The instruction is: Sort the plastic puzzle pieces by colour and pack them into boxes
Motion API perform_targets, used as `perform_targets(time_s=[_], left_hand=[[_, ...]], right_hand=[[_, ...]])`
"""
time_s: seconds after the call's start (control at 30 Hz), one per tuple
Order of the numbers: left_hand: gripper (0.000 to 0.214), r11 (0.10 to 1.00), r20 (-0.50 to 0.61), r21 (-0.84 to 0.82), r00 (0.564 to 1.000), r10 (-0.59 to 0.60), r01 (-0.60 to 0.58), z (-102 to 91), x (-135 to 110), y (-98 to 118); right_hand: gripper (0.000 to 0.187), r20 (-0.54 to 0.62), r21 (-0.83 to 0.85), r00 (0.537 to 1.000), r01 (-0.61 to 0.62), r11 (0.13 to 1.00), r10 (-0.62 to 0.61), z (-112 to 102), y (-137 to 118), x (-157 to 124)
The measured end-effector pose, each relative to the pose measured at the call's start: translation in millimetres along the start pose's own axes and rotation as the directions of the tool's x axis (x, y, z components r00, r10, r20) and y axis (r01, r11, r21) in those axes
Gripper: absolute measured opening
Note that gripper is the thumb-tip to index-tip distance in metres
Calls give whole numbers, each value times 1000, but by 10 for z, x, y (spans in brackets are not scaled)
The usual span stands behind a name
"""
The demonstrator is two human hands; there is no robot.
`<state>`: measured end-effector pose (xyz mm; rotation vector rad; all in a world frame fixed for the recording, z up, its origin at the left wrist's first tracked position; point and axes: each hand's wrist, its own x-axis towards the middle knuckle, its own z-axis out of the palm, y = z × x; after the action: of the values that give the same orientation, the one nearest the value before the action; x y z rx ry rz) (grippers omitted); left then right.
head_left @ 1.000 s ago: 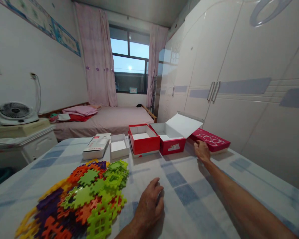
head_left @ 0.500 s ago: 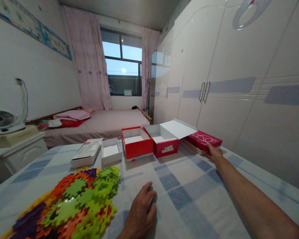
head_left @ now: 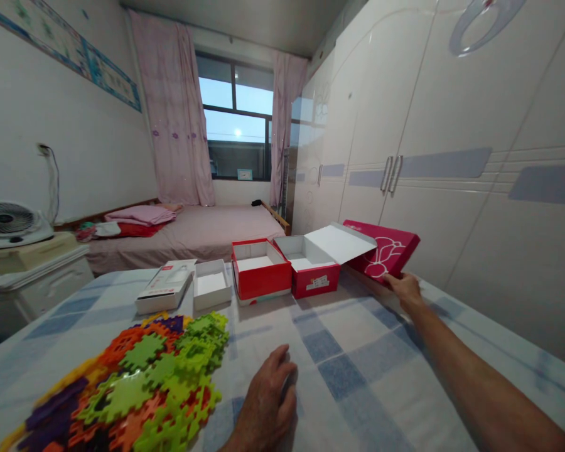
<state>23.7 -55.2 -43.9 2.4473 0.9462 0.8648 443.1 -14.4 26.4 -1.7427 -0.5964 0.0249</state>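
My right hand (head_left: 406,290) reaches far across the table and grips the near edge of a magenta box lid (head_left: 385,250) with a white flower pattern, tilted up on edge at the back right. Beside the lid stands a red box with a white flap open (head_left: 317,263), and left of that an open red box (head_left: 260,270). My left hand (head_left: 268,402) rests palm down on the checked tablecloth (head_left: 358,351), fingers loosely curled and holding nothing, just right of a heap of colourful foam puzzle pieces (head_left: 136,383).
A small open white box (head_left: 211,285) and a closed white carton (head_left: 166,286) sit at the back left of the table. White wardrobe doors (head_left: 452,157) run along the right. A bed (head_left: 193,232) lies beyond, and a fan (head_left: 9,223) sits on a cabinet at left.
My right hand slid from the left end of the magenta lid to its near right edge, and the lid, flat before, now stands tilted up. My left hand has stayed put.
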Motion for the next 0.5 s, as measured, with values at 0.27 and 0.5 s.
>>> perform_targets(time_s=[0.27,0.5], left_hand=[[36,1000,-14,7,1000,8,-8,10,-9,-18],[36,1000,-22,-26,1000,14,-14,39,-19,-46]], right_hand=[[43,249,-230,884,450,863,-395,307,138,-514],[47,229,-664,868,471,581,-441,221,255,-594]])
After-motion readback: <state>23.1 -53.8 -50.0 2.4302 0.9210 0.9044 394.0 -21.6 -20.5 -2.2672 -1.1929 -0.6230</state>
